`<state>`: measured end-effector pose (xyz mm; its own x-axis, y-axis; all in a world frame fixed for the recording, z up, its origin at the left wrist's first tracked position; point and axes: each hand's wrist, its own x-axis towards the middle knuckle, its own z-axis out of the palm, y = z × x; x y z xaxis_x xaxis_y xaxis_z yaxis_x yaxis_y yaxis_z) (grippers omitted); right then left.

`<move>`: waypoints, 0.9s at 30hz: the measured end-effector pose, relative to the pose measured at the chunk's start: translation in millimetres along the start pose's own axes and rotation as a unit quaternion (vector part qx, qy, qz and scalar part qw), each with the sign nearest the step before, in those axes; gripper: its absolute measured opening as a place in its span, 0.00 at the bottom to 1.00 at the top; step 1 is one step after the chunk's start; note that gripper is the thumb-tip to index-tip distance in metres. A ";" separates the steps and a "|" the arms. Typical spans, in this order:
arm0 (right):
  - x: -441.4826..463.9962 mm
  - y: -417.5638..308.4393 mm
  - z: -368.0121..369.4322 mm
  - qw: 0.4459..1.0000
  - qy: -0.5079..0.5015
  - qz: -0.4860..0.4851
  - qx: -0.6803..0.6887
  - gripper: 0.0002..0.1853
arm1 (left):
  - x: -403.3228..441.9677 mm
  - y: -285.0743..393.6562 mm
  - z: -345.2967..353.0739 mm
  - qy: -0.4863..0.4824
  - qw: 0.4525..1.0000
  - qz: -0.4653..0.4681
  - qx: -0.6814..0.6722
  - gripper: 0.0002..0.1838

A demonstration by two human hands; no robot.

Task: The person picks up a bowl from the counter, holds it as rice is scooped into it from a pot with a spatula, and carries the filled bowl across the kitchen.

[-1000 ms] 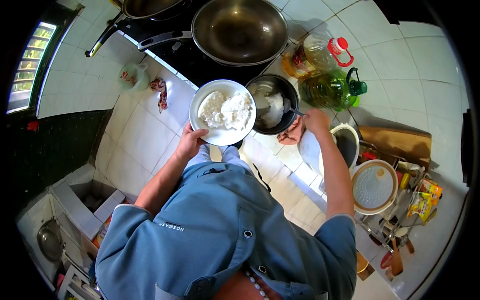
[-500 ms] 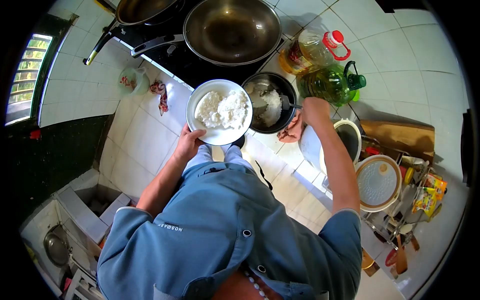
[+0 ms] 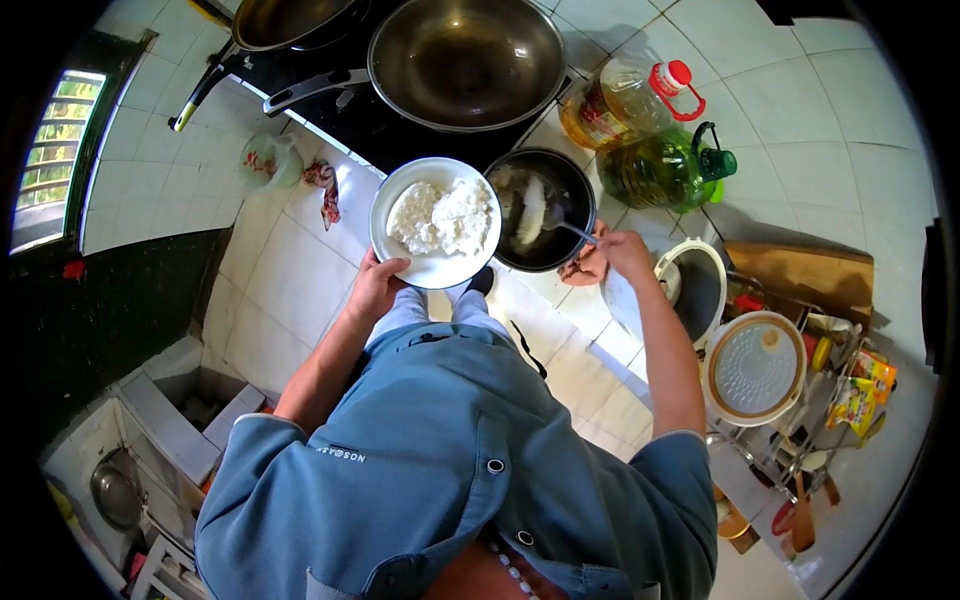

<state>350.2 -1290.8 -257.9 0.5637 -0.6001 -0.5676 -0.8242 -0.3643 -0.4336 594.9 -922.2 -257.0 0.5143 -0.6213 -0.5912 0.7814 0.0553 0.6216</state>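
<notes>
A white bowl with a dark rim, holding white rice, is held at its lower left edge by my left hand, thumb on the rim. Beside it on the right, its edge partly behind the bowl, is a dark round pot with a strip of rice inside. My right hand is closed around the handle of a spoon-like utensil, whose head reaches into the pot against the rice. A pinkish cloth lies under that handle.
A large wok and a second pan sit on the black stove. Two oil bottles lie right of the pot. An open white container, a round lid and utensils are further right.
My right hand has shifted slightly down with the utensil. The rice in the pot has become a narrower strip and moved left. The bowl has shifted slightly left.
</notes>
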 end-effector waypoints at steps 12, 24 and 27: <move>-34.8 -40.4 -21.3 0.990 0.081 0.035 -0.115 0.12 | -5.7 7.4 9.2 0.002 1.000 0.019 0.014 0.26; -7.7 13.6 66.1 0.997 0.080 0.012 0.015 0.09 | -6.9 3.5 -1.3 0.018 1.000 0.014 0.015 0.26; -28.7 -18.6 49.4 0.997 0.044 0.048 0.033 0.10 | -5.6 1.9 -2.5 0.018 1.000 0.012 0.017 0.26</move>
<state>352.0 -1231.6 -268.1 0.4740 -0.6911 -0.5457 -0.8668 -0.2573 -0.4271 594.3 -916.7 -253.8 0.5454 -0.5912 -0.5942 0.7570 0.0432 0.6520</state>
